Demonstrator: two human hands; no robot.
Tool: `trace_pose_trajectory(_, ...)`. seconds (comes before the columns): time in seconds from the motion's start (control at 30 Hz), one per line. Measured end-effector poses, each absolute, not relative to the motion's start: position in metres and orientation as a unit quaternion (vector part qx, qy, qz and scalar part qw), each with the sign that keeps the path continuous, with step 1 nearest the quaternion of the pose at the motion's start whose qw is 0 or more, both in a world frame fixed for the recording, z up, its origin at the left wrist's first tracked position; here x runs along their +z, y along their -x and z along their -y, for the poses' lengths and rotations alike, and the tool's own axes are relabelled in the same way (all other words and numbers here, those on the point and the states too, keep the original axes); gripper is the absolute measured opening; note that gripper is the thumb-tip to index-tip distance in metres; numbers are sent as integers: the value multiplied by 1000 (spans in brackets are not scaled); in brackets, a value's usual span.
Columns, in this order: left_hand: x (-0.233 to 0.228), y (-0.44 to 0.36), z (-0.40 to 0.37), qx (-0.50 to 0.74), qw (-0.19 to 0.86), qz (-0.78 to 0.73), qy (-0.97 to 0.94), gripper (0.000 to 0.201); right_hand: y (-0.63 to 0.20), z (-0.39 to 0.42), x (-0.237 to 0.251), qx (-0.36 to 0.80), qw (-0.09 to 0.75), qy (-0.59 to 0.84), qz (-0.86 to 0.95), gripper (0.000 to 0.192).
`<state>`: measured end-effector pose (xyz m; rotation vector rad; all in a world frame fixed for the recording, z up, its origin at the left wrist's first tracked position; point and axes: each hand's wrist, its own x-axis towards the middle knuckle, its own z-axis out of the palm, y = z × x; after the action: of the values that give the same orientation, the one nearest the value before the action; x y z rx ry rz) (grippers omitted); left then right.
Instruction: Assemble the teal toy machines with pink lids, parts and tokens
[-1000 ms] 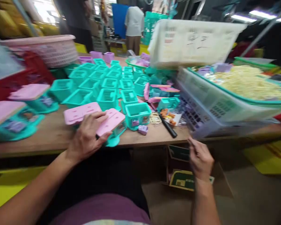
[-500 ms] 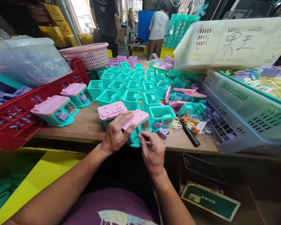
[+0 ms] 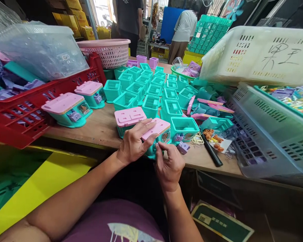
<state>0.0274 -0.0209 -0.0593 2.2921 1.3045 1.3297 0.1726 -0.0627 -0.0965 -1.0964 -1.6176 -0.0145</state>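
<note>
1. Left hand (image 3: 135, 141) gripped the pink-lidded box (image 3: 161, 127) at the table's (image 3: 101, 129) front edge.
2. Right hand (image 3: 170, 163) pinched close against its front; what it held, I couldn't tell.
3. Pushing hard risked slipping the box edgeward; straying knuckles, knocking the purple piece (image 3: 183, 147).

Holds left hand (image 3: 134, 143) and right hand (image 3: 170, 164) close together, just short of touching.
Slants left forearm (image 3: 86, 186) in from lower left with wrist (image 3: 121, 159) almost straight, stretching fingers (image 3: 141, 127) forward with back of hand upward and setting thumb (image 3: 148, 143) apart below them in a clasp; angles right forearm (image 3: 183, 215) more steeply, curling outer fingers inward and pinching bent forefinger (image 3: 167, 148) and thumb together, with tips pointing toward left thumb.
</note>
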Motion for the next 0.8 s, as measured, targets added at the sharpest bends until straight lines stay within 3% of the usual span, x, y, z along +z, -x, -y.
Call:
trace_pose_trajectory(0.23,-61,-27,20,453,103,-446,-765,43,-171,63,-93,-27,548,465,695,9)
trace_pose_trajectory(0.47,-60,-30,24,442,94,-439,-776,44,-168,69,-81,-50,476,487,731,6)
trace_pose_trajectory(0.67,-63,-34,24,437,76,-459,-770,43,-154,68,-92,-101,495,500,703,10)
trace_pose_trajectory(0.8,-67,-35,22,410,21,-459,-788,43,-155,64,-110,-58,512,502,694,15)
